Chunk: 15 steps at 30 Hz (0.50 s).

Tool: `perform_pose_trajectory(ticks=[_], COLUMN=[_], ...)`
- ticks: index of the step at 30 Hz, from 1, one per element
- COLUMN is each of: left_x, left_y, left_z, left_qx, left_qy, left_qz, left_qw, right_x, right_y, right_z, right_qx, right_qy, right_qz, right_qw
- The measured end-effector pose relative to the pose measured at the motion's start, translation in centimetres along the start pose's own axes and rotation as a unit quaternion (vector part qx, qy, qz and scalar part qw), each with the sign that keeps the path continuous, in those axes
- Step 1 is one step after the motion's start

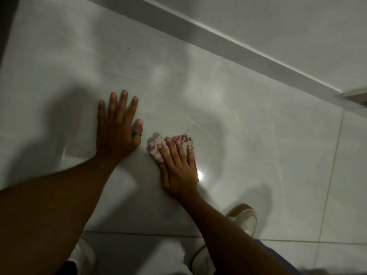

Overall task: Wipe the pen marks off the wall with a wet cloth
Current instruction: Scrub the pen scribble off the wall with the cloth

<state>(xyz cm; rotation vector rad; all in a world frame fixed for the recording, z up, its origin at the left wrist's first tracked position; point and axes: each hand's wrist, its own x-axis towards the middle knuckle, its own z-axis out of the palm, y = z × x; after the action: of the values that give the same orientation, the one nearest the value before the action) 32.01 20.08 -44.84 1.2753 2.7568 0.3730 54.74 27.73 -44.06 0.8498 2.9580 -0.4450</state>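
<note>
Looking down, we saw nearest to us two white sneakers: one (243, 217) beside our right forearm, with a tan sole edge, and one (83, 255) low at the left, partly hidden under our left arm. Both stood on the glossy pale tiled floor (297, 195), whose grout lines crossed just ahead of the shoes.

A little farther out, our right hand (178, 167) lay flat on a folded red-and-white checked cloth (156, 147), fingers spread and straight, pressing it against the tile. This grip was apart, not clamped around the cloth; the palm and fingers simply held it down. The cloth stuck out past the fingertips and to the left of the hand, and a loose thread (186, 131) curled from its far edge. A bright glint of light sat on the tile just beside the wrist.

Just left of the cloth, not touching it, our left hand (117, 132) rested palm-down on the tile, fingers splayed, grip apart and empty, with a dark ring (137, 134) on the thumb.

Beyond the hands, a few small dark marks (178, 74) showed on the tile. Farthest away, a grey skirting strip (238, 50) ran diagonally below the white wall (278, 20).
</note>
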Motion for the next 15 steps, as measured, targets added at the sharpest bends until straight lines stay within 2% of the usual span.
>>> perform_pose_trajectory(ticks=[8, 15], left_x=[0.0, -0.1], left_y=[0.2, 0.1], left_z=[-0.5, -0.4], left_qx=[0.0, 0.018], left_qy=[-0.015, -0.017], left_qz=[-0.004, -0.001], left_qw=[1.0, 1.0], right_x=[9.2, 23.8], right_y=[2.7, 5.2], right_z=[-1.7, -5.1], right_qx=[-0.033, -0.028], right_qy=[-0.047, -0.022], right_qz=[-0.023, 0.037], right_qw=[0.998, 0.999])
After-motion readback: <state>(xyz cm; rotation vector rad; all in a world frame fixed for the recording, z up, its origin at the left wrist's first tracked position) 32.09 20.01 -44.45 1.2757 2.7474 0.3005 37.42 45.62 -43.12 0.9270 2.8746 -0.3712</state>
